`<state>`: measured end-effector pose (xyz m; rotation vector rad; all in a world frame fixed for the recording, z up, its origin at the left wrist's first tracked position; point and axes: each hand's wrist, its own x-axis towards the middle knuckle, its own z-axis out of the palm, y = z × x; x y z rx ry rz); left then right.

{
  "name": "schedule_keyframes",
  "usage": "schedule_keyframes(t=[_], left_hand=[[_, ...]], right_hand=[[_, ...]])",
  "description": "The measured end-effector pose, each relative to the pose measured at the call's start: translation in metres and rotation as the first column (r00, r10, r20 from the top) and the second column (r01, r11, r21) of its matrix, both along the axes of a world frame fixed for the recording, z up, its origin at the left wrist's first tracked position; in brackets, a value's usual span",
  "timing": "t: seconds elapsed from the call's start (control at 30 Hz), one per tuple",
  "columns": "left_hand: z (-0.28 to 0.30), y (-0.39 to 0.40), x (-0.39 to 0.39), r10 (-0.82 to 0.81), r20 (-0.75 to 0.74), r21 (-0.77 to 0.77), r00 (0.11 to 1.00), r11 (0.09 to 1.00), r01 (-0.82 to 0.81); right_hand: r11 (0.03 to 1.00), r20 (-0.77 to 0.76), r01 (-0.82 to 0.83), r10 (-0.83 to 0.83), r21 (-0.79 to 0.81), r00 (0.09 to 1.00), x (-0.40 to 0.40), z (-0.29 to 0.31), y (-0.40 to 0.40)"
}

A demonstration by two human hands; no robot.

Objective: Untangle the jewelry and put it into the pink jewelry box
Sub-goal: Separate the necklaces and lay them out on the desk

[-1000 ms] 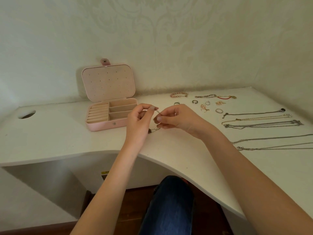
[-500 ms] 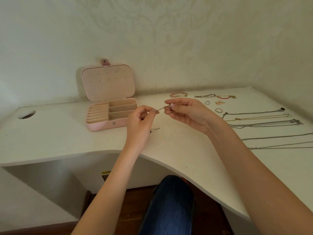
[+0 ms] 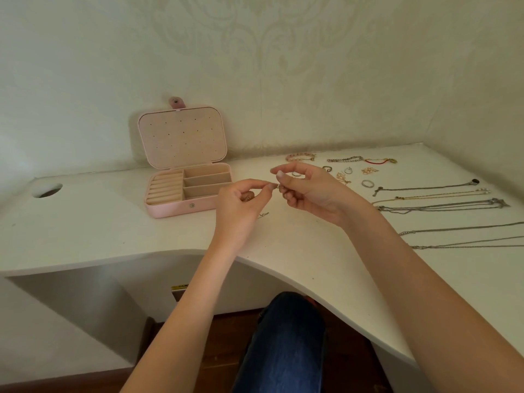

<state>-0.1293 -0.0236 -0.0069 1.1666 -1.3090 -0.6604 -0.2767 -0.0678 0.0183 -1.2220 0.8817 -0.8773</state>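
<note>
The pink jewelry box (image 3: 181,207) stands open on the white desk (image 3: 85,222), its lid leaning back against the wall and its compartments bare. Just right of the box, my left hand (image 3: 239,205) and my right hand (image 3: 309,188) are raised above the desk, their fingertips nearly meeting. Both pinch a thin chain (image 3: 279,187) between thumb and forefinger. One loose end of the chain (image 3: 263,215) lies on the desk below my left hand.
Bracelets (image 3: 300,157), rings (image 3: 368,183) and small earrings (image 3: 368,170) lie at the back right. Several long necklaces (image 3: 442,205) stretch out in rows toward the right edge. A round cable hole (image 3: 47,190) sits at the far left. My knee shows under the desk's curved front edge.
My right hand first drew away to the right and up, stretching the chain, then came back down so its fingertips meet my left hand's again. The left hand stayed nearly still.
</note>
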Motion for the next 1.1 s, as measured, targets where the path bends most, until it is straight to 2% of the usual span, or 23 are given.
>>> schedule_keyframes(t=[0.2,0.53,0.8,1.1], left_hand=[[-0.001,-0.005,0.003,0.057,-0.116,0.097,0.992,0.994,-0.046],[0.002,-0.002,0.004,-0.040,-0.177,0.067,0.983,0.996,0.052],[-0.003,-0.006,0.006,-0.009,-0.199,0.097,0.980,0.995,0.029],[-0.006,-0.007,0.008,0.032,-0.195,0.108,0.980,0.994,-0.011]], right_hand=[[0.990,-0.087,-0.144,0.142,-0.016,0.986,-0.005,-0.002,0.000],[0.988,-0.166,-0.098,0.077,-0.121,0.983,0.009,-0.009,0.004],[0.985,-0.135,-0.126,0.110,-0.115,0.985,0.011,-0.012,0.004],[0.992,-0.166,-0.034,0.013,-0.125,0.986,0.006,-0.011,0.002]])
